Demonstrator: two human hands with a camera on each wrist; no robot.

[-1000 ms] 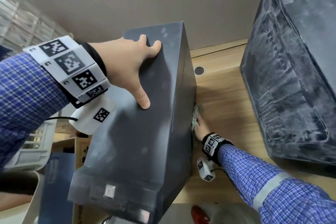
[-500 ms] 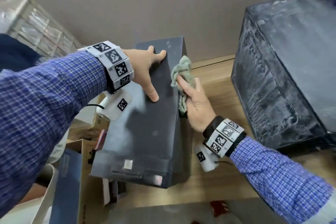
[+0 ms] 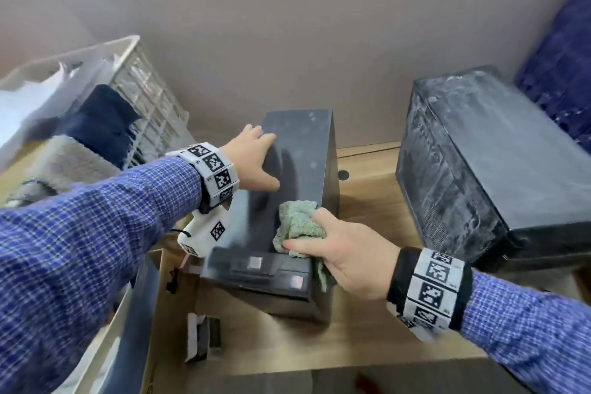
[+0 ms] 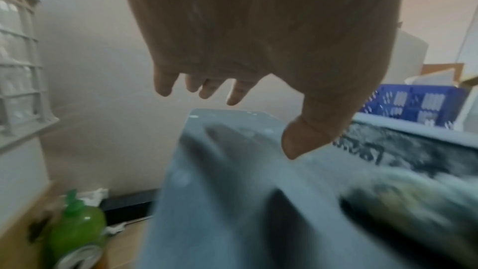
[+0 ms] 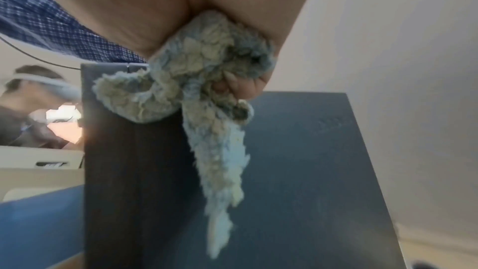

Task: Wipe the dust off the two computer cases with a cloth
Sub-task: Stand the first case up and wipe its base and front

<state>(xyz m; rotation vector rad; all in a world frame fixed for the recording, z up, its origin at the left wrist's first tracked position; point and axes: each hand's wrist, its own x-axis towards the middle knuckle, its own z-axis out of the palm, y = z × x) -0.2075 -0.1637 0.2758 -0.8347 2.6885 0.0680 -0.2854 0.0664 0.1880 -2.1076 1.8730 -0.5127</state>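
Note:
A slim dark computer case point(image 3: 300, 176) stands upright on the wooden desk point(image 3: 377, 211), its top facing me. My left hand point(image 3: 256, 160) lies flat on the far left of that top, fingers straight point(image 4: 201, 87). My right hand point(image 3: 339, 249) grips a crumpled green-blue cloth point(image 3: 299, 227) against the near right part of the top; in the right wrist view the cloth point(image 5: 201, 81) hangs over the case's right side point(image 5: 297, 171). A second, wider case point(image 3: 479, 176) coated in grey dust sits to the right, with its dusty side point(image 4: 403, 150) showing in the left wrist view.
A white plastic basket point(image 3: 140, 99) with clothes stands at the left. An open cardboard box point(image 3: 166, 304) sits by the desk's near left, a green bottle point(image 4: 75, 228) lower left of the case. A blue crate point(image 3: 563, 73) is behind the dusty case. The wall runs close behind.
My right hand came up from the case's right side onto its top, then drew the cloth toward the near end. The left hand stayed on the far top. The head view pulled back.

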